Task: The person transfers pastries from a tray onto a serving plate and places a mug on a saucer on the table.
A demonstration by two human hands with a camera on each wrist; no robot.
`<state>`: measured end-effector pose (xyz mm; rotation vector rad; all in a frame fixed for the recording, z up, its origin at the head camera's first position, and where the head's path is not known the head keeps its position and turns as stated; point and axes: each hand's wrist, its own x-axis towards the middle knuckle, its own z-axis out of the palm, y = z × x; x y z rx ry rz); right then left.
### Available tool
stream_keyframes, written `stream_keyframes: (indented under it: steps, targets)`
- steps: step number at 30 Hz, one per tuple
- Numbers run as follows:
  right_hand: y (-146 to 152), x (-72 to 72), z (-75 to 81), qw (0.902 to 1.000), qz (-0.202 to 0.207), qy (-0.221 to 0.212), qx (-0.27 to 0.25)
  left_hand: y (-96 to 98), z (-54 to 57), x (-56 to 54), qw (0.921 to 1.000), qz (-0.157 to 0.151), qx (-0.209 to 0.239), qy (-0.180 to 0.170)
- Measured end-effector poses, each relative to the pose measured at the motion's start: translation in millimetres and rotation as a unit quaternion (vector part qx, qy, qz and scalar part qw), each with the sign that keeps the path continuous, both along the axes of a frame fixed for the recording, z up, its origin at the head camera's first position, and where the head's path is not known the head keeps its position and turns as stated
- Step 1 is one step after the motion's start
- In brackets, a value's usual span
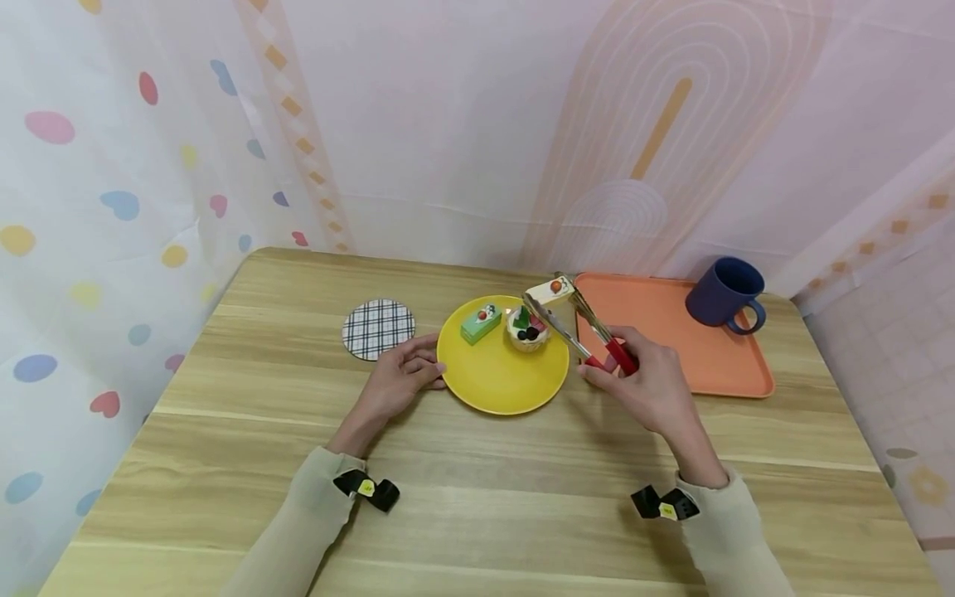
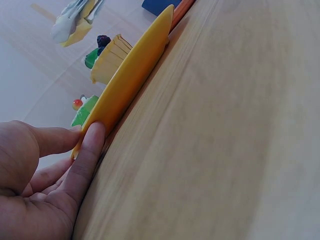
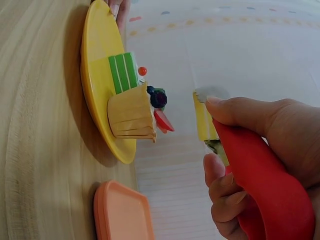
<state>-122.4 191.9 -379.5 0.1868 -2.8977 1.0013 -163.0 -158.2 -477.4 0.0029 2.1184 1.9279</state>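
Note:
My right hand [image 1: 645, 377] grips red-handled metal tongs [image 1: 621, 356], and their tips hold a pale yellow slice of cake [image 1: 550, 291] with a small orange-red ball on top. In the right wrist view the slice [image 3: 204, 120] is held up off the plate. The yellow plate [image 1: 500, 385] carries a green slice of cake [image 1: 481, 324] and a cupcake [image 1: 526, 330] topped with dark berries and a red piece. At the plate's left rim my left hand [image 1: 399, 377] pinches the edge, thumb above and fingers beneath, as the left wrist view shows.
Behind the left hand lies a round checked coaster [image 1: 379, 329]. To the right is an orange tray [image 1: 671, 323], with a dark blue mug [image 1: 725, 293] standing near its back right corner. A patterned cloth [image 1: 448, 124] hangs along the table's back edge.

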Motion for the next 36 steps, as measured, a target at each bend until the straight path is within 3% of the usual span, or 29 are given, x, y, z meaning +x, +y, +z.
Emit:
stream_keyframes:
  steps: [36]
  targets:
    - [-26.4,8.3,-12.4,0.9981,0.06,-0.002,0.007,-0.4,0.0,-1.4,1.0,-0.002,-0.001,-0.004]
